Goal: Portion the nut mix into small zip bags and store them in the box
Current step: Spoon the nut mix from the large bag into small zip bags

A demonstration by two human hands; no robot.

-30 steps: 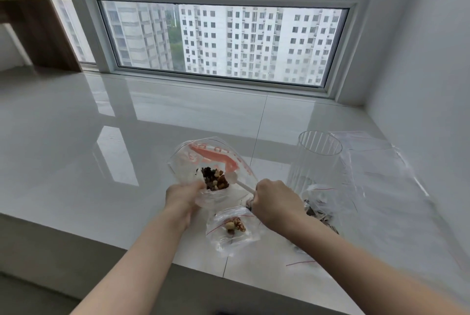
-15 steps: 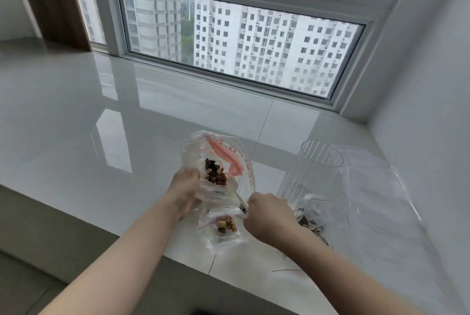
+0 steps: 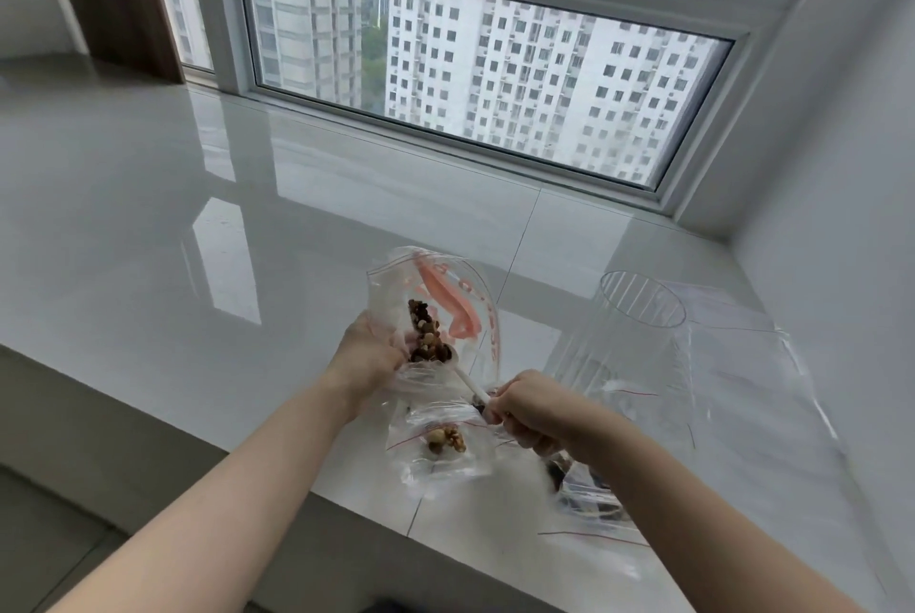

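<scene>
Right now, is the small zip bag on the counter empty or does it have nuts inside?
Not empty: the small zip bag holds a few nuts, visible through the clear plastic; most of it is unfilled.

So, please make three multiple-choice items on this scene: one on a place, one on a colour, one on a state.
1. Where does the small bag with nuts lie?
A. on the ledge, below the big bag
B. inside the clear container
C. on the window frame

2. What colour is the print on the big bag?
A. blue
B. orange-red
C. green

3. What does the right hand hold?
A. nothing
B. a lid
C. a white spoon

Key: 1 A, it rests on the white ledge; 2 B, orange-red marks show; 3 C, fingers curl round the handle.
</scene>
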